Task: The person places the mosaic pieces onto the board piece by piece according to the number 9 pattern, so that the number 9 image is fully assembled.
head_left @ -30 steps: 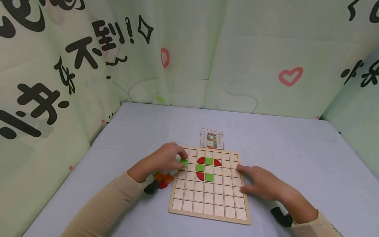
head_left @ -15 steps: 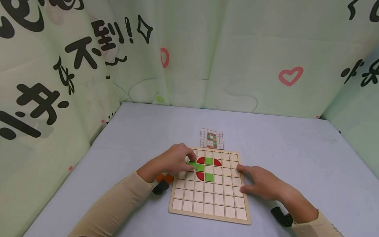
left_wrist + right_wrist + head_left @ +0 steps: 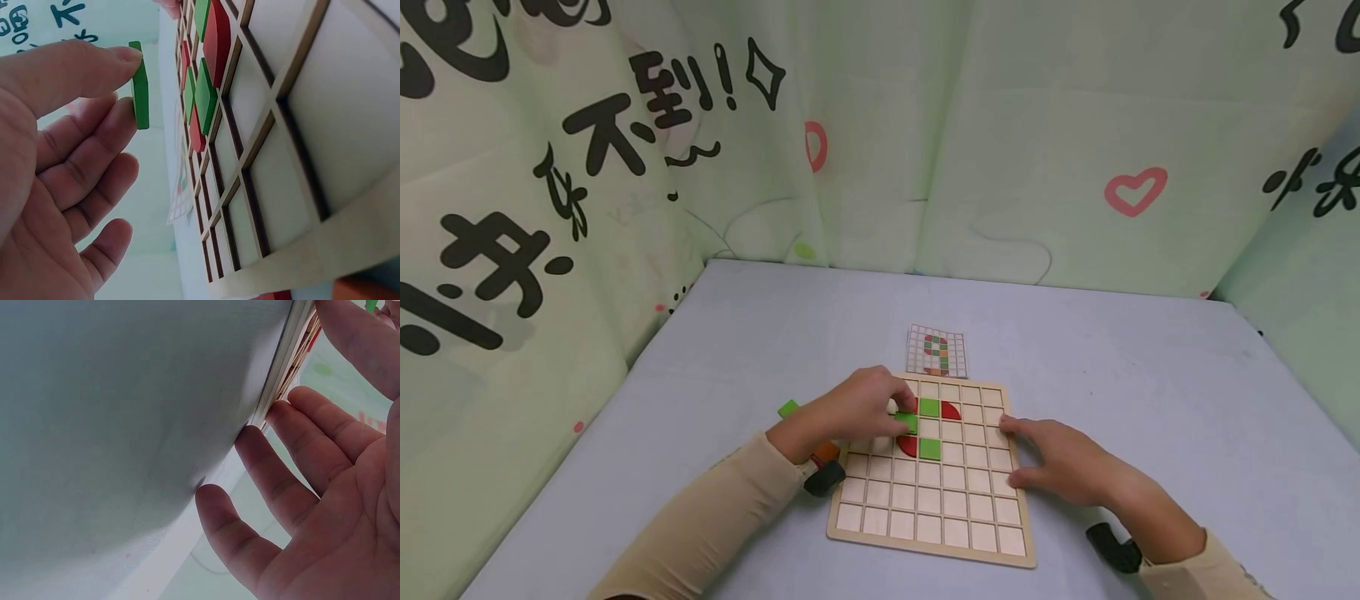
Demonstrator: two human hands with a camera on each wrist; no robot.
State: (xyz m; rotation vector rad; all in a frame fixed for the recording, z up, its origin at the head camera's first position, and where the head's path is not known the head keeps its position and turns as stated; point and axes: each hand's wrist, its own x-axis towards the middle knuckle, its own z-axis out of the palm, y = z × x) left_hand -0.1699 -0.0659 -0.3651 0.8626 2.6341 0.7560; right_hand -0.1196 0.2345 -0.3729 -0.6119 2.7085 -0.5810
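Observation:
My left hand (image 3: 859, 406) pinches a green square tile (image 3: 141, 87) between thumb and fingertips, above the upper left of a wooden grid board (image 3: 928, 551). In the left wrist view the tile is apart from the board, its thin edge showing. Red quarter-round tiles (image 3: 951, 411) and green square tiles (image 3: 930, 450) sit in the board's cells; my left hand partly hides some of them. At the board's right edge, my right hand (image 3: 1067, 462) rests with thumb and fingers spread. The right wrist view shows its fingertips touching the edge and the table.
Behind the board lies a printed pattern card (image 3: 937, 352). Loose tiles lie left of the board, among them a green one (image 3: 788, 408) and an orange one (image 3: 826, 452), partly hidden by the left arm. A printed curtain (image 3: 880, 150) surrounds the white table (image 3: 1112, 367).
My left hand has moved right over the board, carrying the green tile from the left edge toward the placed tiles. My right hand has stayed at the board's edge.

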